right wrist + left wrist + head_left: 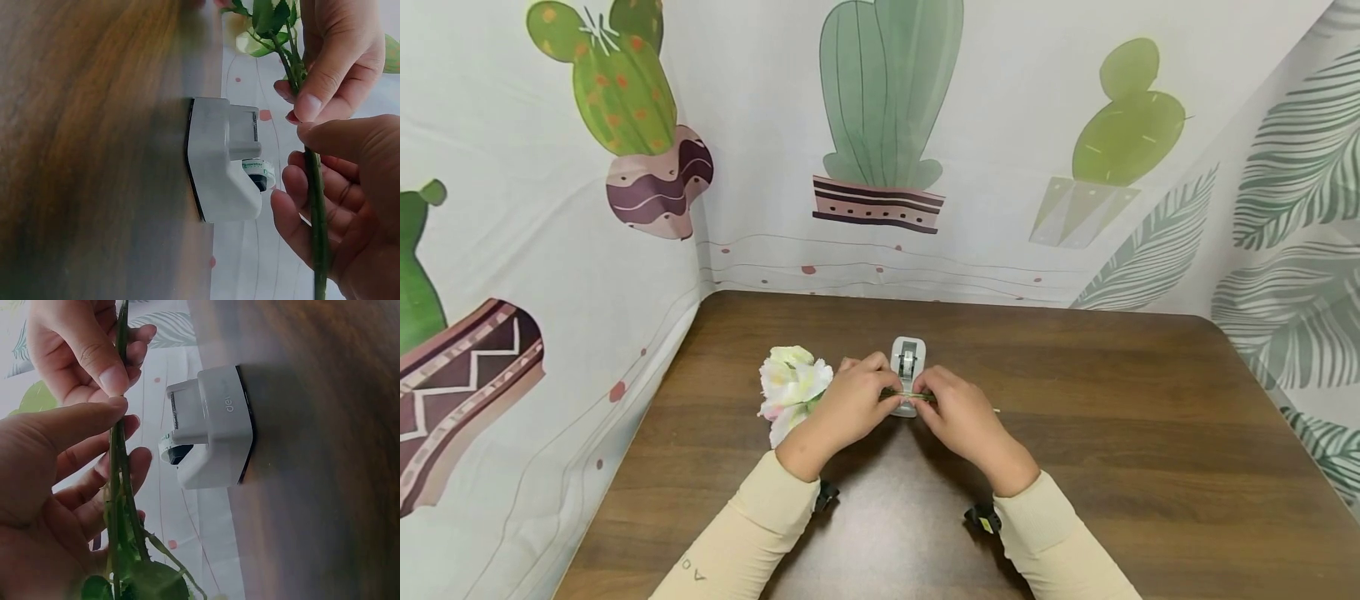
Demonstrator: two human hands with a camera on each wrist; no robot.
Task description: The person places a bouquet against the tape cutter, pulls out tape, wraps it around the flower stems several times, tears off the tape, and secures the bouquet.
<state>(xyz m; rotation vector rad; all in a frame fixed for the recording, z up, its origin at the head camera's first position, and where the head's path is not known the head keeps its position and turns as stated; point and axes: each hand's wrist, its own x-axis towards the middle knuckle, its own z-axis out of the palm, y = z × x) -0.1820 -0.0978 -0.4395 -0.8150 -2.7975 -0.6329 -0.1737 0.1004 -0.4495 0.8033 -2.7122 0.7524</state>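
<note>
Thumb and fingers of my left hand [850,396] pinch the green stems [114,487] of a bunch of artificial flowers [792,385]. Its white, pale yellow and pink blooms lie to the left of that hand, partly hidden behind it. My right hand [962,414] pinches the same stems [317,219] close beside the left, the two thumb tips nearly meeting. Stem ends stick out past the right hand. Just beyond the hands, a white tape dispenser [908,343] stands on the table; a small tape roll [266,174] shows in it.
The brown wooden table [1112,417] has rounded far corners. Behind it and at the left hangs a white cloth [760,125] printed with cacti and leaves. Dark wrist mounts [983,518] sit under the cream sleeves [1060,533].
</note>
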